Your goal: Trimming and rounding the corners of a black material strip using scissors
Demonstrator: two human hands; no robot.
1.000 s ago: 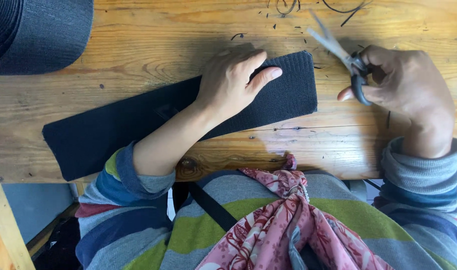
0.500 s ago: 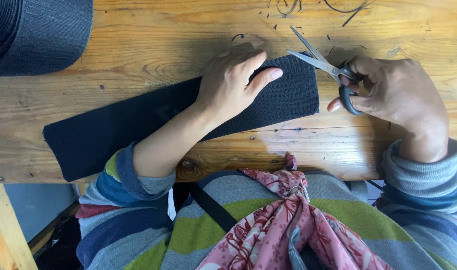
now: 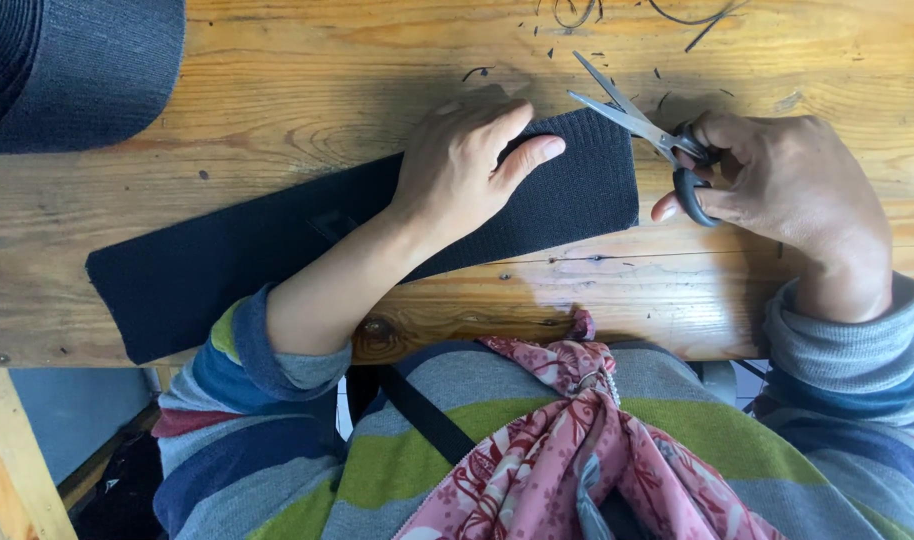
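scissors at the corner of a dark strip

flat on the pale varnished wooden table [image 3: 277,90]: a long dark ribbed fabric strip [image 3: 227,250], slanting from about 8 o'clock up toward 2 o'clock. pressed on its upper right part, the left hand [image 3: 462,165], palm down, fingers close together and pointing toward 2 o'clock, thumb held apart along the strip's near side. just beyond the strip's right end, at 3 o'clock from that hand, the right hand [image 3: 787,185], thumb and fingers hooked through the black loops of a pair of steel-bladed black-handled scissors [image 3: 642,125]. blades parted in a narrow v, tips aimed toward 10 o'clock, lying over the strip's top right corner; cannot tell whether the cloth sits between the blades. far off at 10 o'clock, in the table's corner, a big roll of the same dark ribbed fabric [image 3: 72,65]. near 12 o'clock, scattered dark thread clippings [image 3: 577,15] on the wood. at 6 o'clock, below the table edge, a pink patterned scarf [image 3: 577,440] over a striped grey and green sweater [image 3: 397,460].
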